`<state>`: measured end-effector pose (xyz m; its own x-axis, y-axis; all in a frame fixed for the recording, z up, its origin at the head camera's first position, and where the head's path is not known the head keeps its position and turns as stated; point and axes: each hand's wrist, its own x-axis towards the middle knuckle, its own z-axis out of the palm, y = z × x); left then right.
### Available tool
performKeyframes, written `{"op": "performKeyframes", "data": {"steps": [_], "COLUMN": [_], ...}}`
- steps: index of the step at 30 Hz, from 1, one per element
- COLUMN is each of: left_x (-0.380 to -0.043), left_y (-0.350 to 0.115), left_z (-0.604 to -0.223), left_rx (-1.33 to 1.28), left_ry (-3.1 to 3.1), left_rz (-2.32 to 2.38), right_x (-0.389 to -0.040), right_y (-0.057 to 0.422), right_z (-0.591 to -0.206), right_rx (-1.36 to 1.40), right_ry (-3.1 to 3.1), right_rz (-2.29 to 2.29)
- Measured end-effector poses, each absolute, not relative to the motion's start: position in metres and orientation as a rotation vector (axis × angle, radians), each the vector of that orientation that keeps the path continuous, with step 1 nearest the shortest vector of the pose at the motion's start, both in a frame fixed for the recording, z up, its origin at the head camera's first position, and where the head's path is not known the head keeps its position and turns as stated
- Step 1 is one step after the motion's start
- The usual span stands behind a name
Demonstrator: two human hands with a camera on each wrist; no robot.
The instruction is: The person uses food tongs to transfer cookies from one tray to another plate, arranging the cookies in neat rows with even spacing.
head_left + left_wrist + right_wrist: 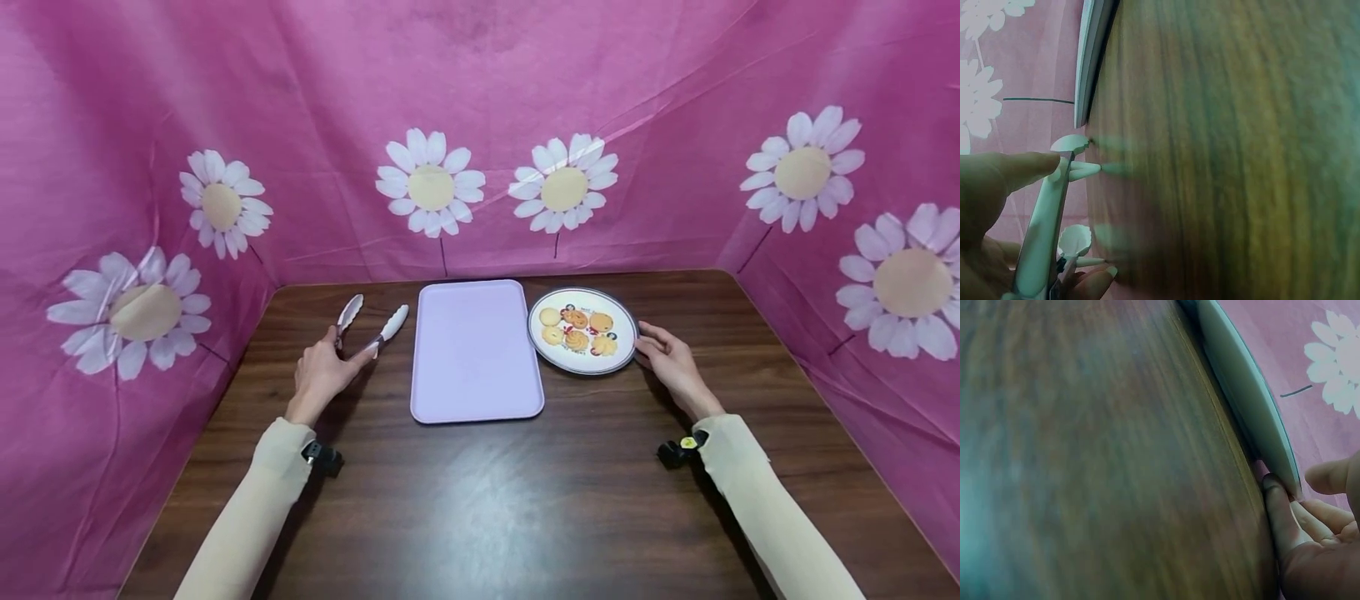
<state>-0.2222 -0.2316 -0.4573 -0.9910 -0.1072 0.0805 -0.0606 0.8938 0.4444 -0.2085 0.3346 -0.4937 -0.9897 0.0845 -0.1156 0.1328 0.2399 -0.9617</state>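
My left hand (321,377) grips a pair of tongs (393,323) over the left part of the table. The tongs' arms are spread, and their pale scalloped tips point toward the back wall. In the left wrist view, the thumb lies along one arm of the tongs (1041,231) and fingers are at the other. At the right, my right hand (672,367) holds the near right rim of a round white plate (558,357) with a dark edge. Several cookies (576,339) lie on it. The right wrist view shows fingertips low at the rim of the plate (1247,394).
A lilac rectangular tray (477,350) lies mid-table, between the tongs and the plate. The plate's left rim comes right up to the tray's right edge. Pink cloth (480,67) with daisies surrounds the brown wooden table (480,500) at the back and sides.
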Motion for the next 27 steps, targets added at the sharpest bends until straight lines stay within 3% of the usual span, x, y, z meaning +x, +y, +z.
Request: {"op": "performKeyframes", "data": {"steps": [8, 17, 27], "left_x": [-0.219, -0.217, -0.206], "left_y": [-0.234, -0.225, -0.194], "left_z": [-0.449, -0.443, -0.438], "left_rx": [0.072, -0.052, -0.477], "left_ry": [-3.004, -2.514, -2.505], "left_rz": [-0.692, -0.723, -0.739], "right_x": [-0.202, -0.191, -0.167], "right_y": [0.348, 0.356, 0.336], "right_z": [-0.490, -0.474, -0.448], "right_rx": [0.193, -0.005, -0.289], "right_ry": [2.345, 2.504, 2.962], "right_rz": [-1.969, -1.599, -1.181]}}
